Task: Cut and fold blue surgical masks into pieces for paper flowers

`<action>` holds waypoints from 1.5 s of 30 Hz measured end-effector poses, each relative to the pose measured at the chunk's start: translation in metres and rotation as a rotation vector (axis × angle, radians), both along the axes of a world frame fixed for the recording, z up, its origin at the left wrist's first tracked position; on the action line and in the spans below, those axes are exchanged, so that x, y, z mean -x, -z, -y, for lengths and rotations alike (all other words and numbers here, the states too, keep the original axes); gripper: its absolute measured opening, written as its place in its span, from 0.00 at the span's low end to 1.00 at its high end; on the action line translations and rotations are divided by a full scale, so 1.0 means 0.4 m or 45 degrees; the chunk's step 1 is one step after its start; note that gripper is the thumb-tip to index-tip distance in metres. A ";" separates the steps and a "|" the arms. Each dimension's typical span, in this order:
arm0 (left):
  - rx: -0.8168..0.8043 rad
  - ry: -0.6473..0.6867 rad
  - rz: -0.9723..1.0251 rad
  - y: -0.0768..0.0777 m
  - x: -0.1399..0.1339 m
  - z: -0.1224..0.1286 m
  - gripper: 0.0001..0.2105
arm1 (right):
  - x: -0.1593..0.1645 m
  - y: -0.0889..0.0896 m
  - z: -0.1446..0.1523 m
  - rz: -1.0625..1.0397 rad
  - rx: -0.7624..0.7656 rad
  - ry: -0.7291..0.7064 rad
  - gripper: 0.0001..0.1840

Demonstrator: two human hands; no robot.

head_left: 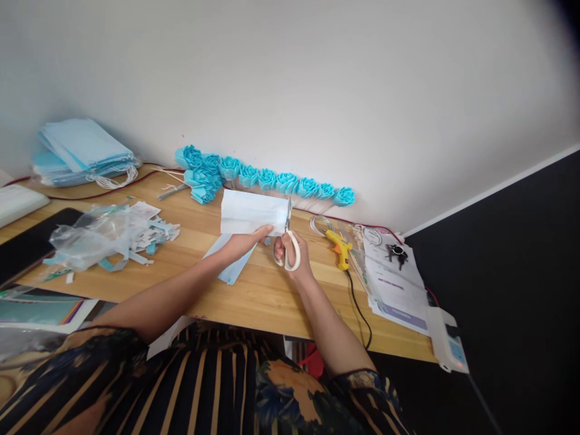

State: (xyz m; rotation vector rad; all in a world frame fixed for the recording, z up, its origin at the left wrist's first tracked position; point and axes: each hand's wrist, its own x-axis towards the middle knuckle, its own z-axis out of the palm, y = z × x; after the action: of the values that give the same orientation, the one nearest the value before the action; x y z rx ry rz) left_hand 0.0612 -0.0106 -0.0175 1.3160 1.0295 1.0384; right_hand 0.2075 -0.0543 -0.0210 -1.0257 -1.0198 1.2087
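Note:
My left hand (254,237) grips the lower edge of a pale blue-white face mask (251,211), its thumb lying on the front. The mask is held up over the table as a flat rectangle. In my right hand (301,258) is a pair of scissors (296,249) with white handles, fingers through the loops. Their blades stand upright along the mask's right edge; whether they are parted I cannot tell. Under my left wrist lies a light blue piece of mask fabric (236,270). Behind the mask, blue fabric flowers (286,182) line the wall.
Stacked face masks (86,148) sit at the back left. Nearer are a plastic bag (90,238), cut scraps (156,232) and a black phone (38,241). To the right lie a yellow glue gun (341,249) with its cord, papers (392,275), keys (399,255) and a power strip (447,339).

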 end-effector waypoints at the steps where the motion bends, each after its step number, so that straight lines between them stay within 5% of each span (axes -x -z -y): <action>1: 0.006 -0.005 0.025 0.003 0.000 -0.002 0.20 | 0.001 -0.001 0.000 0.003 -0.002 -0.003 0.26; 7: 0.020 -0.074 0.224 -0.009 0.005 -0.020 0.17 | 0.000 0.003 -0.002 0.009 -0.011 -0.022 0.25; 22: -0.041 0.240 0.497 -0.035 0.041 -0.055 0.12 | -0.011 0.000 -0.006 -0.087 -0.019 -0.055 0.31; 33: -0.001 -0.092 0.649 -0.003 0.027 -0.073 0.20 | -0.008 -0.004 0.001 -0.006 0.011 -0.189 0.29; 45: 0.049 -0.282 1.005 -0.034 0.052 -0.092 0.19 | -0.026 0.011 -0.004 0.084 0.088 -0.441 0.31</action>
State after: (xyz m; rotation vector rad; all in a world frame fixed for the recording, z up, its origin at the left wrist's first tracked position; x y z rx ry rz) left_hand 0.0404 0.0264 -0.0039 0.6501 0.5822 1.5246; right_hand 0.2179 -0.0527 -0.0256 -0.9728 -1.2506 1.5071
